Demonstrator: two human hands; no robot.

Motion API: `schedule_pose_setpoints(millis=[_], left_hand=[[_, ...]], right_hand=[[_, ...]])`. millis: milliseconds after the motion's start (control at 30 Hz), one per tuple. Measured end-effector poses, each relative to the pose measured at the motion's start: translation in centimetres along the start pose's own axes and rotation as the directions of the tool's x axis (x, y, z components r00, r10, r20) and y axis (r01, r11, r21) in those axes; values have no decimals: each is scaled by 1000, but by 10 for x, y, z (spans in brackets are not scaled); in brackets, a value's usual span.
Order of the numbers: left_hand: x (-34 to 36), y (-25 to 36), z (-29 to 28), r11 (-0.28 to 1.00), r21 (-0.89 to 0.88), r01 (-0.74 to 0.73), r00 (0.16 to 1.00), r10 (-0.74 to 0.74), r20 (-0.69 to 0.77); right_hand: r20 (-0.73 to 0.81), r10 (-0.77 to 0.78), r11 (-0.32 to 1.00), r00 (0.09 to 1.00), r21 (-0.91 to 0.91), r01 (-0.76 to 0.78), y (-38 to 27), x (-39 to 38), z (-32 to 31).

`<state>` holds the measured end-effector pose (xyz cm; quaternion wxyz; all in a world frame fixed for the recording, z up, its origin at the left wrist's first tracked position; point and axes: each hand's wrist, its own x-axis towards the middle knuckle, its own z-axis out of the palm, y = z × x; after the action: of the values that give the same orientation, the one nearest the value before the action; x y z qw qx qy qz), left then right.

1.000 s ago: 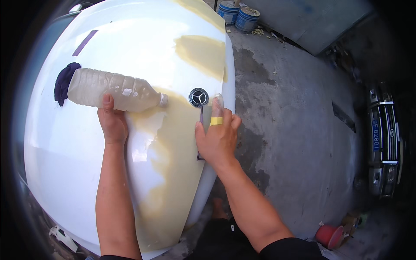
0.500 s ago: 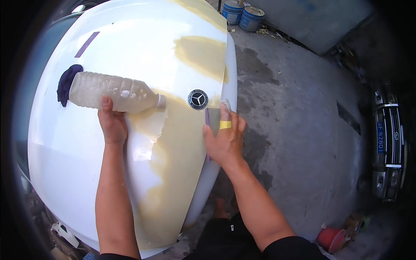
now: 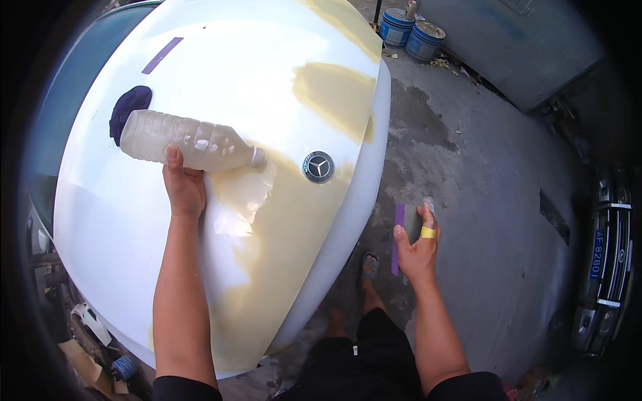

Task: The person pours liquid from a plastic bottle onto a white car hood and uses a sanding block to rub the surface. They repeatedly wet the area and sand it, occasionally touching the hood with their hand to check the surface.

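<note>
A clear ribbed plastic bottle (image 3: 194,139) of cloudy liquid lies on its side above the white car hood (image 3: 107,200). My left hand (image 3: 184,190) grips it from below, and its white cap end points right. Wet, shiny patches show on the hood under the cap. Out beyond the hood's edge, over the floor, my right hand (image 3: 420,254) holds a flat grey sanding block (image 3: 412,224) with a purple edge. Yellow tape and a pale wrap cover one finger of that hand. Tan filler patches (image 3: 287,214) spread around the round black-and-silver emblem (image 3: 317,167).
A dark crumpled cloth (image 3: 132,110) lies behind the bottle, with a purple strip (image 3: 162,55) farther up the hood. Blue buckets (image 3: 423,41) stand at the far right against a grey panel. A black car bumper (image 3: 610,254) is at the right edge.
My right hand has moved right with the sanding block, off the hood and over the floor. My left hand still holds the bottle over the hood. The view has shifted slightly.
</note>
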<state>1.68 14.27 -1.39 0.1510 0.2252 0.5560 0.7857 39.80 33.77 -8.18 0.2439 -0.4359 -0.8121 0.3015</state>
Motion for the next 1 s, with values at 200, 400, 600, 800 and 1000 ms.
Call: schedule_pose_setpoints(millis=[200, 400, 600, 800, 1000], left_hand=[[-5, 9, 19, 999, 32, 27, 991, -23, -130], [-44, 39, 43, 996, -83, 39, 876, -74, -476], [-111, 68, 46, 901, -369, -229, 697, -112, -708], [-177, 92, 15, 800, -395, -451, 586, -69, -807], [-236, 122, -23, 737, -353, -577, 507, -17, -862]], right_hand=[[330, 375, 695, 866, 518, -498, 56, 5, -48], [594, 242, 524, 767, 586, -619, 41, 52, -72], [668, -8, 517, 744, 639, -569, 2, 103, -70], [666, -313, 585, 677, 697, -416, -93, 117, -36], [566, -735, 668, 373, 699, 257, -238, 77, 45]])
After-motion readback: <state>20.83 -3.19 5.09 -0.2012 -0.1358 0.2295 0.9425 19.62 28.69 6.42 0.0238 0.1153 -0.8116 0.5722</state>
